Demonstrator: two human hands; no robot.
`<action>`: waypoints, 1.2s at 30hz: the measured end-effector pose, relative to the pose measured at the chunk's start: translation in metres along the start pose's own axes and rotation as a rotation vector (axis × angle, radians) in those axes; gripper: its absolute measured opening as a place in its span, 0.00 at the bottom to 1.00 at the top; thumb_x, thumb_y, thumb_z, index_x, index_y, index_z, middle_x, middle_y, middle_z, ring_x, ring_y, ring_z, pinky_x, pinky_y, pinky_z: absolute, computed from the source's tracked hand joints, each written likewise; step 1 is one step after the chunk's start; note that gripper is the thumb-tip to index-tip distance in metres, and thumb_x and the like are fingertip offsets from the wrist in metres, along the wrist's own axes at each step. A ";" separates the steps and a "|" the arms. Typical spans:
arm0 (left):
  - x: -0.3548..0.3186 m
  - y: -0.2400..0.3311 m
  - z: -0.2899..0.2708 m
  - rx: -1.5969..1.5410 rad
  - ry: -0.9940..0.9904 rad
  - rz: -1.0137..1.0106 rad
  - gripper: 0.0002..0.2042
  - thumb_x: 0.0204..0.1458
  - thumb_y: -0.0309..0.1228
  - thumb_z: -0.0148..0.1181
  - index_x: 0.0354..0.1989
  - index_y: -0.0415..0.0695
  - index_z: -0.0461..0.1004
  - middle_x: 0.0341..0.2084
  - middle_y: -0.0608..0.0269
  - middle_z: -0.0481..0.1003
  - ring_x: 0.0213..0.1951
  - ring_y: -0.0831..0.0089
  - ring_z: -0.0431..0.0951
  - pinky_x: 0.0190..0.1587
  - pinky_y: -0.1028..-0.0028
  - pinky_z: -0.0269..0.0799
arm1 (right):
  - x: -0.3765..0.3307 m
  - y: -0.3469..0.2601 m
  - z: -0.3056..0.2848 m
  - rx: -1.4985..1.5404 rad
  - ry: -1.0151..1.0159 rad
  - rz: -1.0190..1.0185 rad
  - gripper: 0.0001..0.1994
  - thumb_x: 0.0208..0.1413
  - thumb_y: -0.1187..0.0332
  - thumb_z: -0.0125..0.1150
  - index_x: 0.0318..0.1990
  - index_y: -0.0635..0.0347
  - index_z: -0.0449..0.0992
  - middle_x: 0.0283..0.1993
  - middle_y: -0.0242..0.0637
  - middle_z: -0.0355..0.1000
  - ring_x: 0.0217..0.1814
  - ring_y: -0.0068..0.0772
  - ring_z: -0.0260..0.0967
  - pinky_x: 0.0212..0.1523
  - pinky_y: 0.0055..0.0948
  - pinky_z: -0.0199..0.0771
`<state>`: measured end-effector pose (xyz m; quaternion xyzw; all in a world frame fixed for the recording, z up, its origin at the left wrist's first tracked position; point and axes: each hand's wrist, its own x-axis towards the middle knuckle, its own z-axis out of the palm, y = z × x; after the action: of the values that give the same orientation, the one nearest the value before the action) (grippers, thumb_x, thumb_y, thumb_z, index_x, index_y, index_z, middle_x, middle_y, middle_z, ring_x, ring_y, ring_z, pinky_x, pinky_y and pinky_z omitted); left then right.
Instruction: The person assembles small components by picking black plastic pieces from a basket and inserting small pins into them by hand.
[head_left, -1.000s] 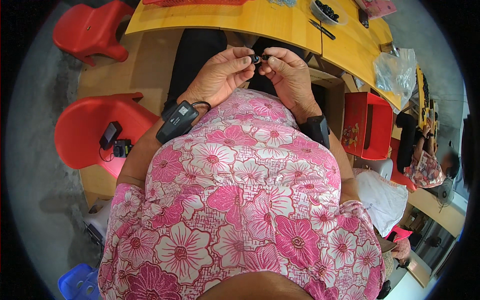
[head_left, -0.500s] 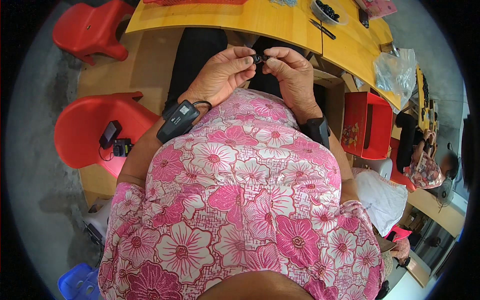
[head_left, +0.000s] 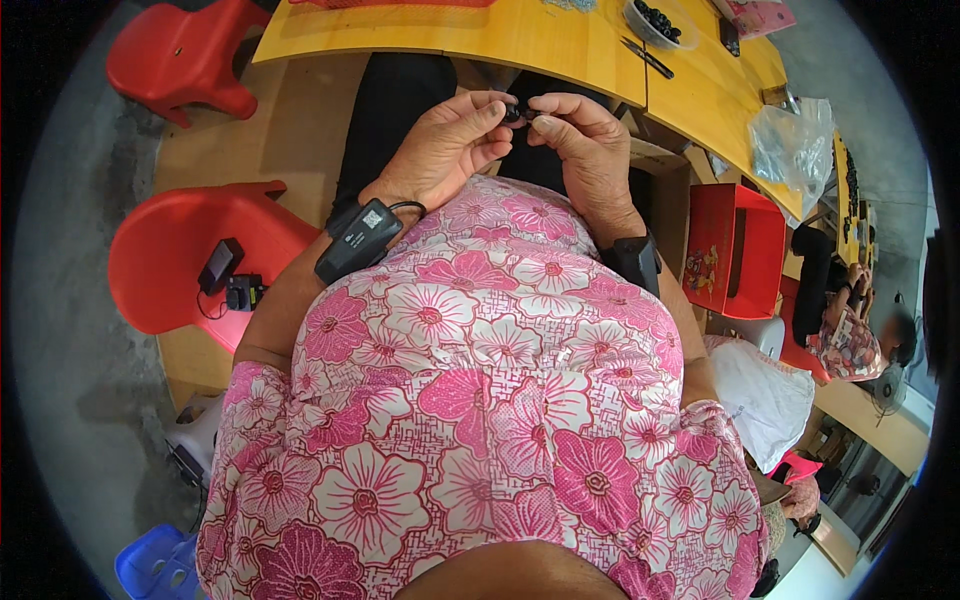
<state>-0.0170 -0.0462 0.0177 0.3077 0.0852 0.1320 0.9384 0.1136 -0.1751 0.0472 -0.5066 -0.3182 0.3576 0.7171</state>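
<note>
My fingertips pinch together on a small black piece, which sits between both hands just above my lap, below the edge of the yellow table. My left hand clamps it from one side, my right hand from the other, thumbs touching it. A black band wraps my left wrist. A red chair stands at my left.

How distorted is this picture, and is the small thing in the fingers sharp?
Head view: strong fisheye, the yellow table edge bows and a dark rim rings the frame; even daylight, no glare; the small dark part pinched between left hand and right hand is too tiny to resolve.
</note>
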 end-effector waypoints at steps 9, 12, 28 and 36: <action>-0.001 0.001 0.001 0.050 0.044 -0.023 0.12 0.58 0.33 0.53 0.46 0.40 0.70 0.35 0.64 0.74 0.34 0.82 0.74 0.39 0.82 0.73 | 0.000 0.001 0.000 0.018 0.001 0.022 0.09 0.50 0.80 0.59 0.41 0.67 0.76 0.35 0.36 0.75 0.32 0.22 0.70 0.36 0.19 0.72; -0.001 0.000 0.002 0.091 0.015 0.003 0.12 0.58 0.34 0.52 0.46 0.39 0.70 0.35 0.63 0.74 0.34 0.82 0.74 0.38 0.83 0.74 | 0.000 0.001 0.001 -0.001 -0.002 0.015 0.09 0.50 0.80 0.59 0.40 0.67 0.76 0.35 0.36 0.75 0.33 0.22 0.70 0.36 0.19 0.72; -0.003 -0.001 0.003 0.128 0.054 0.041 0.12 0.58 0.33 0.52 0.45 0.39 0.70 0.34 0.62 0.74 0.34 0.82 0.74 0.38 0.83 0.73 | -0.001 0.004 0.001 0.010 0.009 0.021 0.08 0.50 0.81 0.60 0.39 0.67 0.77 0.36 0.37 0.75 0.32 0.23 0.70 0.35 0.20 0.73; -0.004 0.000 0.003 0.176 0.044 0.043 0.11 0.59 0.33 0.52 0.45 0.39 0.70 0.35 0.62 0.74 0.34 0.82 0.74 0.38 0.83 0.74 | -0.001 0.004 0.002 -0.026 0.009 0.010 0.08 0.50 0.80 0.60 0.39 0.67 0.77 0.36 0.37 0.75 0.33 0.23 0.71 0.35 0.19 0.73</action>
<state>-0.0203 -0.0491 0.0208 0.3879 0.1107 0.1509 0.9025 0.1108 -0.1745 0.0436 -0.5192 -0.3169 0.3547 0.7100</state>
